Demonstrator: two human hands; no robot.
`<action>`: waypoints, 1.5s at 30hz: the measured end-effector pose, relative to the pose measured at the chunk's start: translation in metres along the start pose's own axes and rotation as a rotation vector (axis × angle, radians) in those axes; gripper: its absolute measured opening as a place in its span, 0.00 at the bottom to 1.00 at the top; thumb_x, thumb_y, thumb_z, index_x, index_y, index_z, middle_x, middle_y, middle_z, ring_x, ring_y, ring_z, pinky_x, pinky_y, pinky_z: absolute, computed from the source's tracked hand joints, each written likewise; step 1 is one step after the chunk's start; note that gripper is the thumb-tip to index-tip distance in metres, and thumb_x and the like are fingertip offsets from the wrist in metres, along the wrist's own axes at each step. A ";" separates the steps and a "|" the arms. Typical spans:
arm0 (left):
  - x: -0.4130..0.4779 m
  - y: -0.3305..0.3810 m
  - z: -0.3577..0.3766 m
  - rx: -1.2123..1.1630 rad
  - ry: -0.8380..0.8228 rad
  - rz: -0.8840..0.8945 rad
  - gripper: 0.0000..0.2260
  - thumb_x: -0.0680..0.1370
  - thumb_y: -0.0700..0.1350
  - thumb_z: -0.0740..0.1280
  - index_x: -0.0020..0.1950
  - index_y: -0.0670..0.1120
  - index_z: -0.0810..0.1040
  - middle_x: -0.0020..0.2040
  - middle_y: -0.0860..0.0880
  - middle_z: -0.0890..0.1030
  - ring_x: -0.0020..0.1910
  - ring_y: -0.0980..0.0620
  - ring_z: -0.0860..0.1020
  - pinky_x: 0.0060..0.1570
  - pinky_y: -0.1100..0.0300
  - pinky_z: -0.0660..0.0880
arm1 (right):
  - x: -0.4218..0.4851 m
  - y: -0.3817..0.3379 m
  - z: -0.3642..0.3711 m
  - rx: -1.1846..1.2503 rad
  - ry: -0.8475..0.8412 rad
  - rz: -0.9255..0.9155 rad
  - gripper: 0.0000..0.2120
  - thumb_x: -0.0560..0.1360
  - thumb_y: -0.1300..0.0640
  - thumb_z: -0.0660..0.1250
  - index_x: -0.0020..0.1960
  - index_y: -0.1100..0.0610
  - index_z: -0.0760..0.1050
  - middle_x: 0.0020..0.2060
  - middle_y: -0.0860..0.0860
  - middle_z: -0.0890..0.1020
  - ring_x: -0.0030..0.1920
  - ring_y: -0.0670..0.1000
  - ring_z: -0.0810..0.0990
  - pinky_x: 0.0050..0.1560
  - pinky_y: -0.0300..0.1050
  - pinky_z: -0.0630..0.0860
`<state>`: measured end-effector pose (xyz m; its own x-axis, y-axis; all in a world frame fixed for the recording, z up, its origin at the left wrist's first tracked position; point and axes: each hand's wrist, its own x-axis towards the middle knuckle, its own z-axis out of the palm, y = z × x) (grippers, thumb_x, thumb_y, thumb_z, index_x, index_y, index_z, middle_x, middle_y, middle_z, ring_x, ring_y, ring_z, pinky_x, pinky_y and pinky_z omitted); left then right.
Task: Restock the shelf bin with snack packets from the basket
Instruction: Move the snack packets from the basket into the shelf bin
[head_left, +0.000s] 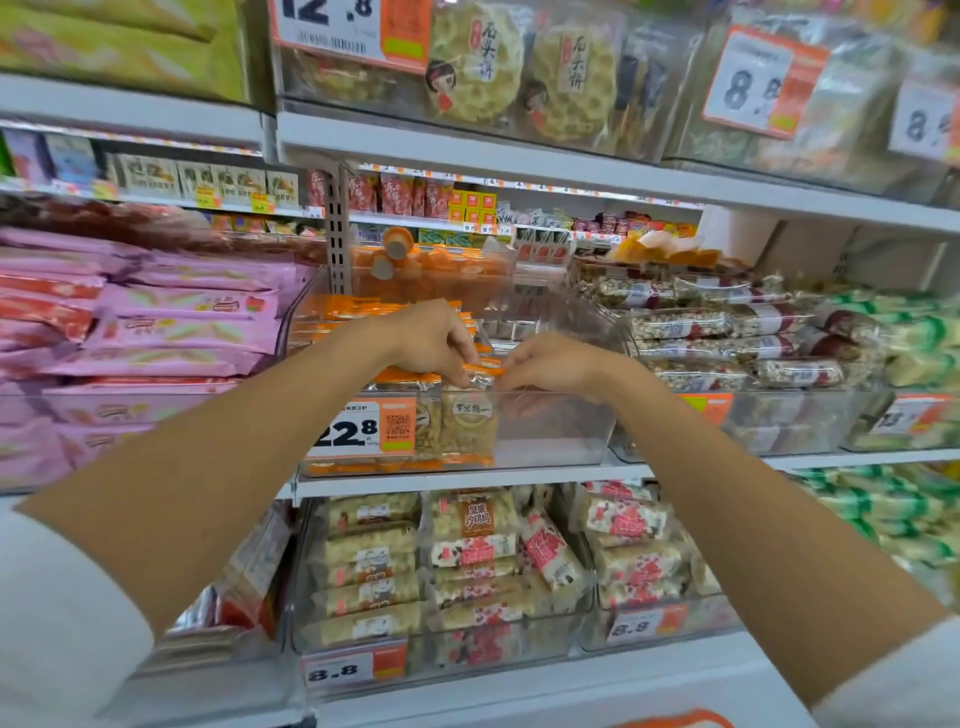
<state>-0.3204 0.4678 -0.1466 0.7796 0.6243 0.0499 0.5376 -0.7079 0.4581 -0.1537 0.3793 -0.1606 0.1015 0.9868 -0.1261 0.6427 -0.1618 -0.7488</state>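
A clear plastic shelf bin (550, 436) stands on the middle shelf, with a 22.8 price tag (358, 428) on its front. Orange-edged snack packets (452, 426) fill its left half; its right half is bare. Both my hands reach over the bin's front rim. My left hand (434, 340) and my right hand (553, 364) each pinch an end of one orange-edged snack packet (483, 375), held just above the stack. An orange edge (670, 719) shows at the bottom of the frame; I cannot tell whether it is the basket.
Pink packets (171, 332) fill the bin to the left. Nut bars (727, 332) and green packets (914, 332) fill bins to the right. Below, bins of white and red bars (467, 561) carry 8.8 tags. Shelf boards run above and below.
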 end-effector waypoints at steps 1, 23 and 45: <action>0.000 0.002 0.000 0.020 -0.012 0.001 0.15 0.72 0.44 0.76 0.57 0.45 0.83 0.44 0.56 0.78 0.50 0.53 0.77 0.53 0.57 0.74 | 0.000 -0.001 0.000 -0.013 -0.007 0.009 0.06 0.75 0.62 0.71 0.39 0.62 0.79 0.35 0.54 0.84 0.37 0.48 0.85 0.45 0.43 0.82; -0.026 0.129 0.201 -0.412 0.213 0.001 0.07 0.75 0.39 0.65 0.41 0.43 0.83 0.33 0.51 0.80 0.34 0.53 0.77 0.36 0.62 0.73 | -0.133 0.165 0.064 0.092 0.851 -0.059 0.01 0.76 0.60 0.68 0.46 0.56 0.78 0.37 0.48 0.80 0.37 0.47 0.78 0.36 0.43 0.74; -0.085 0.103 0.556 -0.432 -0.593 -0.374 0.06 0.78 0.37 0.66 0.49 0.37 0.82 0.50 0.41 0.82 0.42 0.46 0.81 0.41 0.57 0.78 | -0.298 0.467 0.244 0.193 0.282 0.775 0.08 0.76 0.65 0.65 0.53 0.62 0.81 0.36 0.48 0.76 0.43 0.52 0.77 0.42 0.46 0.74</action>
<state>-0.1527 0.1584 -0.5970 0.6785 0.4302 -0.5954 0.7189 -0.2224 0.6585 -0.0693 0.0083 -0.6316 0.6623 0.5567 -0.5015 0.1750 -0.7657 -0.6189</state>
